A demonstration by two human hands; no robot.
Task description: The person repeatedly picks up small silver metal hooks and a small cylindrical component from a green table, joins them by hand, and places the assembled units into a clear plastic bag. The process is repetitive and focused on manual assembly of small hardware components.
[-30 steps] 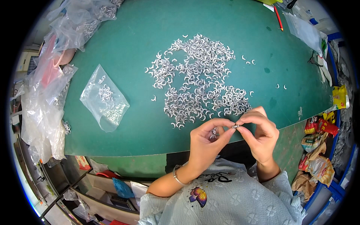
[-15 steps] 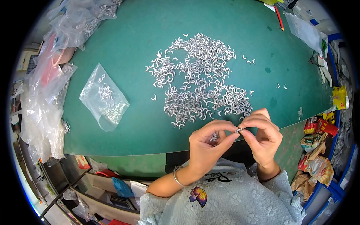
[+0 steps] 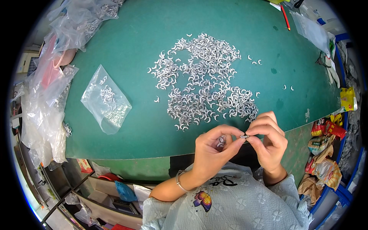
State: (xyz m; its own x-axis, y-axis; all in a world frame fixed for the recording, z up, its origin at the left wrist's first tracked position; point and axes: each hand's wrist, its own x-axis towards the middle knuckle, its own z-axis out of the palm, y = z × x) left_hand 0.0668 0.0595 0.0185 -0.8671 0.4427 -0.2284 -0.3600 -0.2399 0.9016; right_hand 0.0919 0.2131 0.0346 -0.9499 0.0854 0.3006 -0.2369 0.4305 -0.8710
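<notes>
Between the fingertips of my left hand (image 3: pixel 214 147) and my right hand (image 3: pixel 268 142) is a small silvery metal piece (image 3: pixel 244 136), pinched from both sides at the table's front edge. Several more curved metal pieces (image 3: pixel 221 142) lie cupped in the left palm, partly hidden by the fingers. Just beyond my hands spreads a large pile of silvery crescent-shaped metal pieces (image 3: pixel 207 76). A clear plastic bag (image 3: pixel 101 101) holding more such crescents lies flat to the left of the pile.
The green table (image 3: pixel 142 130) carries a few stray crescents (image 3: pixel 255 62) to the right. Large clear bags (image 3: pixel 42 115) and a pink container (image 3: pixel 65 57) crowd the left edge. A red pencil (image 3: pixel 285 18) and a clear plastic pouch (image 3: pixel 312 32) lie far right. Packets (image 3: pixel 326 172) fill a blue-framed rack.
Both hands stay nearly in place, still pinching the small metal piece, which has tilted slightly and sits a little lower. The left fingers have shifted, showing more of the pieces in the palm.
</notes>
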